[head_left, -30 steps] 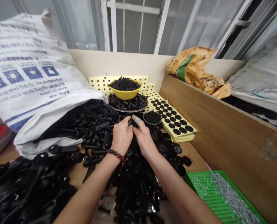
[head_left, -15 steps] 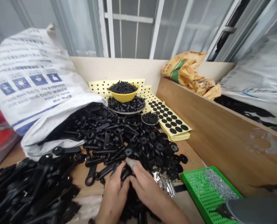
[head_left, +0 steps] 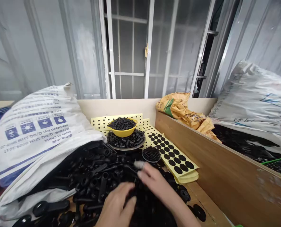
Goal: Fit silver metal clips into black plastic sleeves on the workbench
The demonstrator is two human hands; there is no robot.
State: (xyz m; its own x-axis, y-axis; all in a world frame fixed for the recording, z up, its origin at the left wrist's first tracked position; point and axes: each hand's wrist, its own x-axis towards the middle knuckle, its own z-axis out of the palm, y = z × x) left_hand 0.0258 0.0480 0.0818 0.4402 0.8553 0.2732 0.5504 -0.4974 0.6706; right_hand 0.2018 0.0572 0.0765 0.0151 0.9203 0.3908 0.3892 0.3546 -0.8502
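My left hand (head_left: 119,204) is low in the middle of the head view, over a heap of black plastic parts (head_left: 103,184). Its thumb and index finger are apart, with only dark parts visible beyond the gap. Further forward, my right hand (head_left: 154,181) reaches over the heap, fingers stretched and apart. Pale tape wraps one fingertip. I make out no object in either hand. The heap includes lever-like black handles with ring ends, and round black discs (head_left: 199,212) lie at its right. Shadow hides detail beneath both hands.
A white woven sack (head_left: 36,135) spills parts at left. Behind the heap stand a yellow bowl (head_left: 123,133) of black pins, a plate (head_left: 131,147) of short black tubes and a small dish (head_left: 151,160). Sticker sheets (head_left: 185,179) lie beside a wooden board (head_left: 216,167).
The view has tilted up, showing more wall and window. My hands, together around a black part before, have separated. My right hand has reached forward; the green tray is almost out of view.
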